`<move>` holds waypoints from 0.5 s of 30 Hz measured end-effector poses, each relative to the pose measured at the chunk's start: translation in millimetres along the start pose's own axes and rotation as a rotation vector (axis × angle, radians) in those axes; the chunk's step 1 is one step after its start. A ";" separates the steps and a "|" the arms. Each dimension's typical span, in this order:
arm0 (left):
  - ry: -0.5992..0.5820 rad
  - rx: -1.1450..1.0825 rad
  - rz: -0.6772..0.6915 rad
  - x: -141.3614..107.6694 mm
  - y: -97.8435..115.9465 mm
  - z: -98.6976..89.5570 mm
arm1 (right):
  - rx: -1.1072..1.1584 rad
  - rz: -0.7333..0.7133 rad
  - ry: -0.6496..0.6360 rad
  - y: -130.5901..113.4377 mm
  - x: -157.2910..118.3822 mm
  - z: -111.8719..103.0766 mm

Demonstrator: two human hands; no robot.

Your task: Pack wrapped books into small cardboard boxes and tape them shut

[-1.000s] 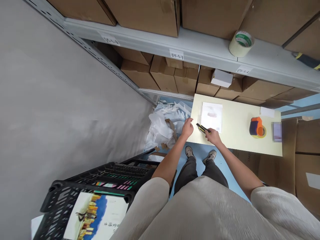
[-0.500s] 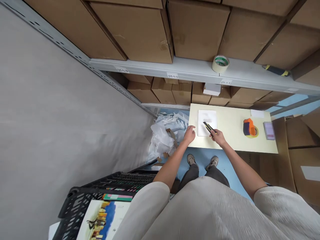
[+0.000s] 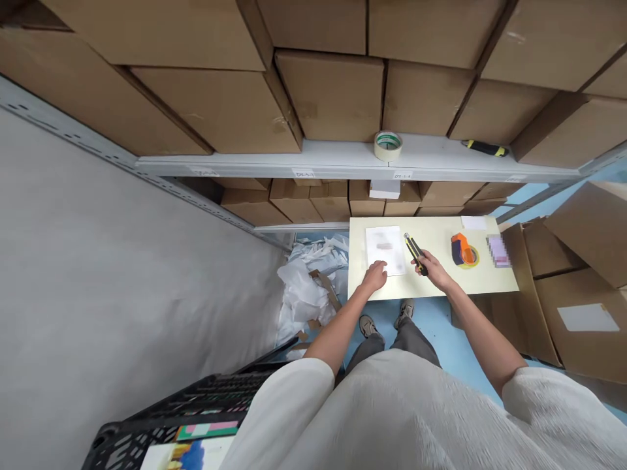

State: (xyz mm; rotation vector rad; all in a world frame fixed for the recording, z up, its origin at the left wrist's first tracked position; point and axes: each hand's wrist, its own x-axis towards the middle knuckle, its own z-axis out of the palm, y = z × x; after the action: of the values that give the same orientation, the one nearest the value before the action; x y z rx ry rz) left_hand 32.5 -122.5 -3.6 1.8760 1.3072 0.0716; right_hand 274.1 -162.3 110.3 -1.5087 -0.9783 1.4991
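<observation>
A white rectangular packet or sheet (image 3: pixel 385 238) lies at the left of the pale table (image 3: pixel 431 287). My left hand (image 3: pixel 375 275) rests on its lower edge, fingers stretched out over it. In my right hand (image 3: pixel 430 267) is a black and yellow utility knife (image 3: pixel 414 249), held just right of the white packet, its tip pointing away from me. An orange tape dispenser (image 3: pixel 463 250) stands farther right, with a purple item (image 3: pixel 498 251) beside it and a white paper (image 3: pixel 473 222) at the back edge.
Above the table, a shelf (image 3: pixel 333 153) holds cardboard boxes, a tape roll (image 3: pixel 388 145) and another knife (image 3: pixel 486 148). Plastic wrapping (image 3: pixel 304 287) lies left of the table, a black crate (image 3: pixel 196 398) at lower left. Open cartons (image 3: pixel 578 287) stand at the right.
My left hand has moved from the table's left edge onto the white packet. The knife in my right hand has shifted off the packet to its right. The camera view has shifted.
</observation>
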 end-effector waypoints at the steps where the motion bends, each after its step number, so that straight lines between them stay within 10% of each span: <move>1: -0.023 0.039 -0.026 3.2 3.1 0.6 | -0.044 -0.037 0.053 -7.9 2.4 -13.3; 10: -0.119 0.268 -0.205 18.9 29.5 -5.5 | -0.691 -0.608 0.480 -129.9 64.2 -172.7; 15: -0.125 0.325 -0.265 25.1 40.5 -9.9 | -1.081 -0.661 0.571 -192.9 119.9 -230.2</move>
State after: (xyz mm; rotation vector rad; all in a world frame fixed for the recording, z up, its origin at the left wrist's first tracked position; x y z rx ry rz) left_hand 69.8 -101.4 19.4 1.9159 1.5372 -0.4120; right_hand 505.8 22.8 239.3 -1.8403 -1.7855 -0.0362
